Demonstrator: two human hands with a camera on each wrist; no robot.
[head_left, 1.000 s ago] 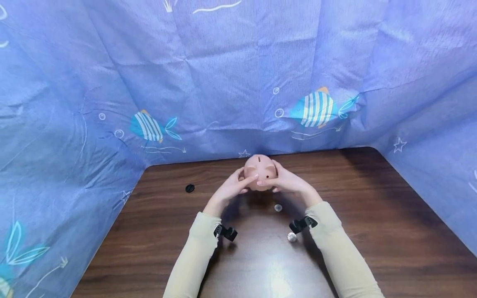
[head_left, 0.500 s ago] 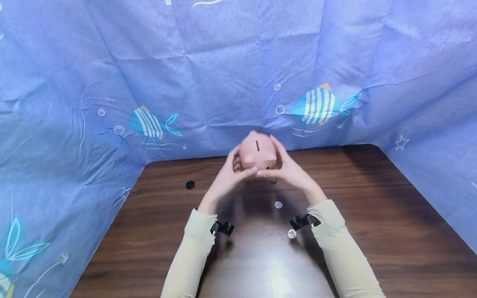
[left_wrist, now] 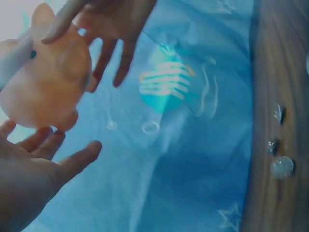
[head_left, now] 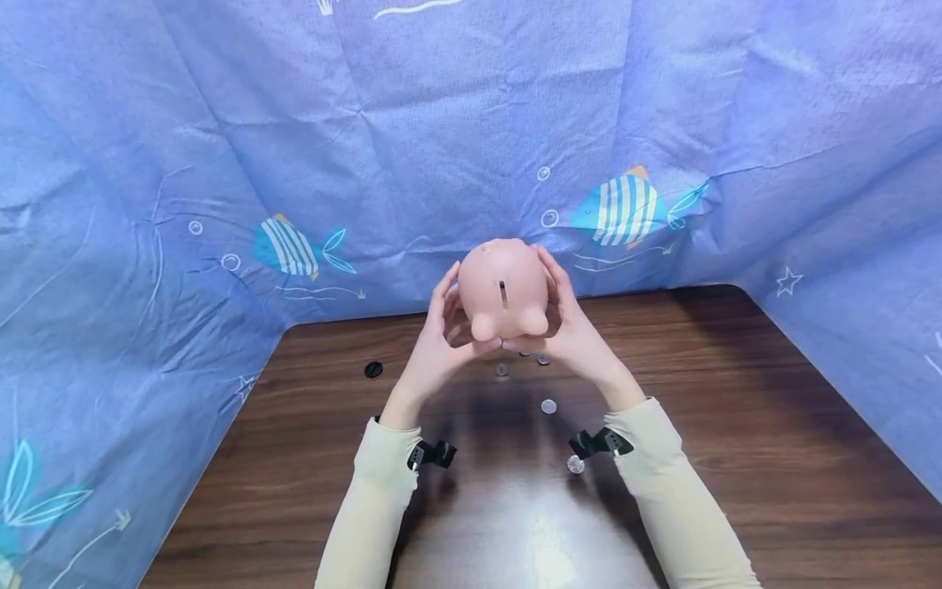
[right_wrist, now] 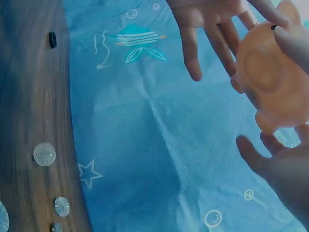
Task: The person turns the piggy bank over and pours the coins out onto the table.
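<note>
A pink piggy bank (head_left: 508,282) is held up above the table, its coin slot and ears facing the head camera. My left hand (head_left: 434,348) grips its left side, fingers round the body and thumb near the front. From the right, my right hand (head_left: 577,335) holds it the same way, the two thumbs almost meeting. In both wrist views some fingers stand away from the body. Below it on the table lie several coins, among them a silver coin (head_left: 549,406), a coin near the right wrist (head_left: 576,465) and a duller coin (head_left: 502,370).
A black round plug (head_left: 373,369) lies on the dark wooden table (head_left: 280,458), left of the hands. A blue fish-print curtain (head_left: 441,164) hangs behind the table and along both sides. Black camera straps circle both wrists.
Both hands have raised the piggy bank and tipped it, so its slot now faces the head camera. More coins show on the table beneath it. The plug stays in place.
</note>
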